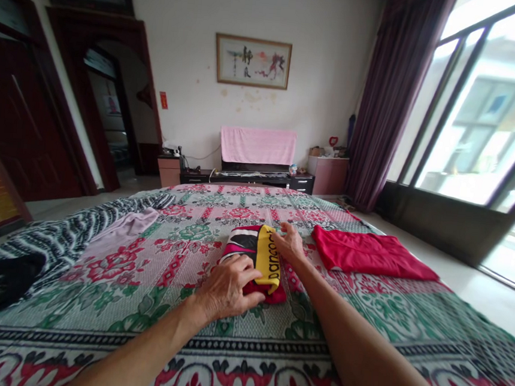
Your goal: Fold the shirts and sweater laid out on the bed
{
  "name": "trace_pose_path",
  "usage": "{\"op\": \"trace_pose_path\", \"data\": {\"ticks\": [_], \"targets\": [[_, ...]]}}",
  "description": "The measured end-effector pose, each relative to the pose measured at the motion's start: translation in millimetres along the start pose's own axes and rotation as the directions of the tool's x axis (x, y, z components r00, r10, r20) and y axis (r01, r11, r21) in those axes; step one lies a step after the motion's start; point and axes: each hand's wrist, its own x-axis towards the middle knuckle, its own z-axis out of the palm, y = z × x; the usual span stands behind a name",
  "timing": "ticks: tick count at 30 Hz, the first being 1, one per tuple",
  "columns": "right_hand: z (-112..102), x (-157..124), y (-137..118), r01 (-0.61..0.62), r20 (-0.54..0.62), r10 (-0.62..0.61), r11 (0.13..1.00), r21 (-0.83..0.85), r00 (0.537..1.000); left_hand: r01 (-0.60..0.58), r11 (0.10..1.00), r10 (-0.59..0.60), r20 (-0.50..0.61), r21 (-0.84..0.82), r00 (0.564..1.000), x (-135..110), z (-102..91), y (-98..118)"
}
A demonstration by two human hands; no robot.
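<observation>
Folded garment (264, 255), red, black and white with yellow lettered band, lies middle of bed (376, 323). Left hand (230, 288) flat on near end, grip spread. Right hand (289, 244) touches far end, grip loosely spread.

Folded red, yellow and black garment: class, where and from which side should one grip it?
Probably its near and far ends, a hand from each: the garment lies flat as a thick bundle on the bedspread, left hand at the near end, right hand at the far.

A folded shirt (256, 259), red, black and white with a yellow band, lies flat in the middle of the flowery bed (363, 322).
</observation>
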Motion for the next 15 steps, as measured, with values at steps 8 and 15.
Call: {"op": "trace_pose_path", "data": {"ticks": [8,15], "targets": [[12.2,13.0,7.4,0.074,0.146,-0.056,0.989,-0.127,0.988,-0.029,0.994,0.022,0.074,0.101,0.997,-0.2,3.7,17.3],[24.3,15.6,9.4,0.143,0.218,-0.094,0.965,-0.220,0.971,-0.121,0.961,0.071,0.200,0.250,0.977,4.5,4.7,20.9]]}}
